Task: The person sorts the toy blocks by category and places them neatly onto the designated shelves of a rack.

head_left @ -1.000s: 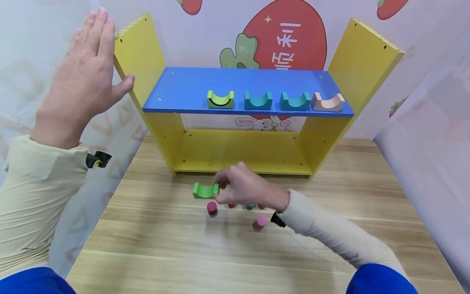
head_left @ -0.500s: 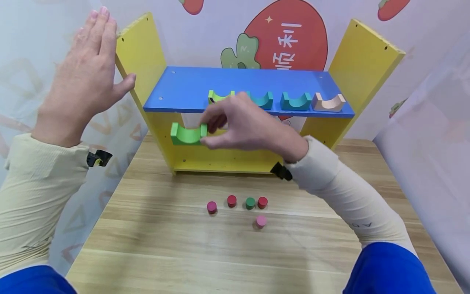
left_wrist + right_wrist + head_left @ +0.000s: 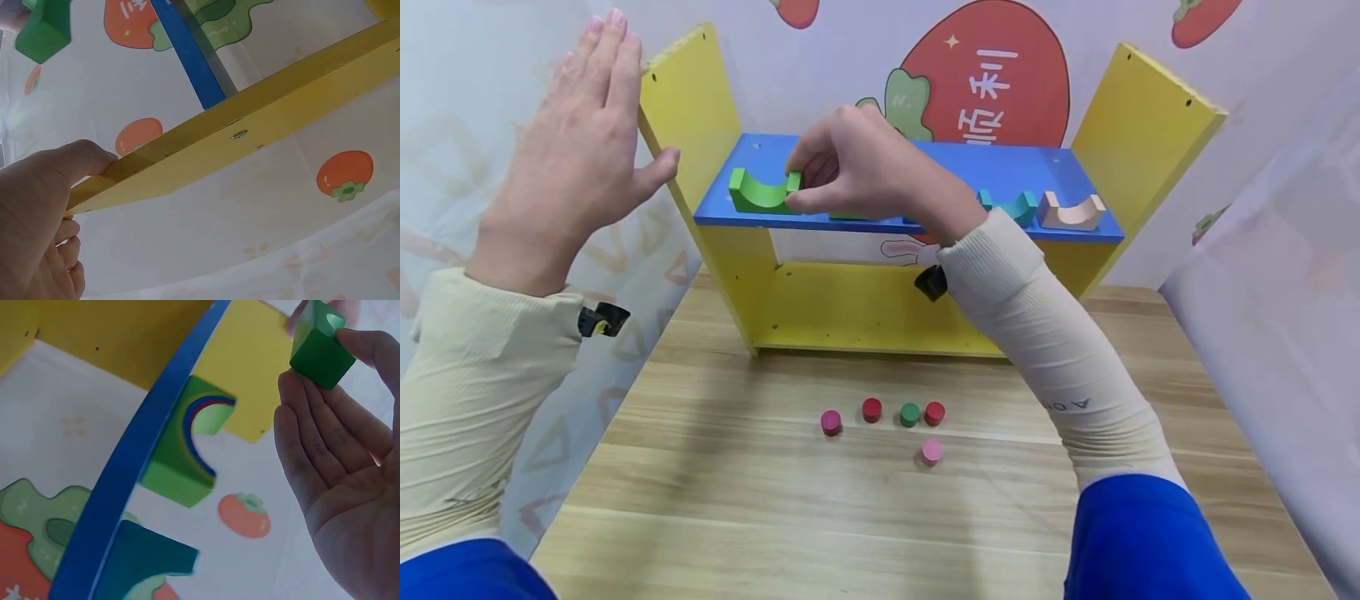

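Observation:
My right hand pinches one end of a green block with a curved cutout, thumb on one side and fingertips on the other. That block is over the left front of the blue shelf board, cutout facing up. In the right wrist view the held green block shows at the fingertips. Fingers straight, my left hand lies along the left yellow side panel. From the left wrist, its thumb is seen against the panel's edge, with the fingers on the outer side.
Along the blue board stand a lime striped cutout block, teal ones and a peach one, some partly behind my right hand. Small red, green and pink cylinders stand on the wooden table.
My right hand has lifted the green cutout block from the table up to the left part of the blue board. The left hand has stayed at the side panel.

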The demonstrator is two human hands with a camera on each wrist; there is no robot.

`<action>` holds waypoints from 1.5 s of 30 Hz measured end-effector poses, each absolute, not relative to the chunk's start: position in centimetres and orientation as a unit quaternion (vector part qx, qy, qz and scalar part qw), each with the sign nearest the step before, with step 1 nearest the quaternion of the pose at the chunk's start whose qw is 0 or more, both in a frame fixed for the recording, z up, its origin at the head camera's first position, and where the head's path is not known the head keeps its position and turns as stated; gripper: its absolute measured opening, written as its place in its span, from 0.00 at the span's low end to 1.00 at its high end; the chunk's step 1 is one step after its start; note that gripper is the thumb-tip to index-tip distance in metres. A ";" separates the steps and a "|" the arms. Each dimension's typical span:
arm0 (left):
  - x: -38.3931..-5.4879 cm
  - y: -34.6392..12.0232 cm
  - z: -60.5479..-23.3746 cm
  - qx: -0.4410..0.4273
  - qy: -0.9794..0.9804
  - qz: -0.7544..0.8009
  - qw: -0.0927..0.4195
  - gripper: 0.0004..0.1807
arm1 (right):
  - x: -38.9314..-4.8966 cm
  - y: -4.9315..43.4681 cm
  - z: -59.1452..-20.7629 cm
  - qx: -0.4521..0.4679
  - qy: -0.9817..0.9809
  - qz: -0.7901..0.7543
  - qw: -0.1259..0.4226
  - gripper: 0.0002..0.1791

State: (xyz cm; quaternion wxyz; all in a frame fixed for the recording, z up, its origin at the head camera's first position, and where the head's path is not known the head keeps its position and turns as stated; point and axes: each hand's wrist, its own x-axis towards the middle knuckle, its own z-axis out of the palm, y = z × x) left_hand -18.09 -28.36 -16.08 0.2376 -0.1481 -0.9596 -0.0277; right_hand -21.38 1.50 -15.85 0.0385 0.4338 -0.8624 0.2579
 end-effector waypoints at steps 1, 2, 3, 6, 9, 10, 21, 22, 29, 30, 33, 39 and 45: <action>-18.1 -28.3 -16.1 -0.150 -0.959 -0.028 0.240 0.51 | -21.8 1.4 -15.9 0.426 -0.867 0.255 0.036 0.13; -18.2 -28.3 -16.1 -0.152 -0.958 -0.030 0.241 0.51 | -22.1 1.3 -16.0 0.419 -0.872 0.251 0.032 0.14; -18.2 -28.3 -16.1 -0.153 -0.958 -0.031 0.242 0.51 | -22.5 1.2 -16.1 0.413 -0.876 0.246 0.030 0.14; -18.3 -28.3 -16.2 -0.156 -0.957 -0.034 0.241 0.51 | -23.4 0.8 -16.5 0.398 -0.883 0.247 0.021 0.15; -18.3 -28.2 -16.2 -0.157 -0.957 -0.033 0.241 0.51 | -24.1 0.5 -17.0 0.391 -0.886 0.250 0.016 0.15; -18.3 -28.2 -16.2 -0.157 -0.957 -0.032 0.241 0.51 | -24.3 0.4 -17.2 0.390 -0.886 0.250 0.014 0.15; -18.2 -28.0 -16.2 -0.161 -0.956 -0.033 0.245 0.51 | -25.2 -0.1 -18.4 0.397 -0.887 0.236 0.003 0.15; -18.1 -28.1 -16.2 -0.162 -0.955 -0.035 0.247 0.50 | -25.2 -0.2 -18.4 0.397 -0.888 0.233 0.004 0.15; -17.9 -28.0 -16.1 -0.163 -0.952 -0.042 0.255 0.50 | -25.3 -0.5 -18.3 0.395 -0.892 0.221 0.008 0.15; -17.9 -28.0 -16.1 -0.164 -0.952 -0.043 0.255 0.50 | -25.3 -0.6 -18.3 0.396 -0.892 0.220 0.008 0.15; -17.9 -28.0 -16.1 -0.165 -0.952 -0.046 0.255 0.50 | -25.4 -0.7 -18.4 0.399 -0.891 0.217 0.008 0.15; -18.0 -28.2 -16.1 -0.161 -0.954 -0.045 0.249 0.51 | -25.1 -0.7 -18.1 0.392 -0.897 0.202 0.020 0.23; -18.1 -28.5 -16.2 -0.159 -0.955 -0.043 0.248 0.51 | -24.1 0.8 -17.7 0.406 -0.879 0.235 0.089 0.24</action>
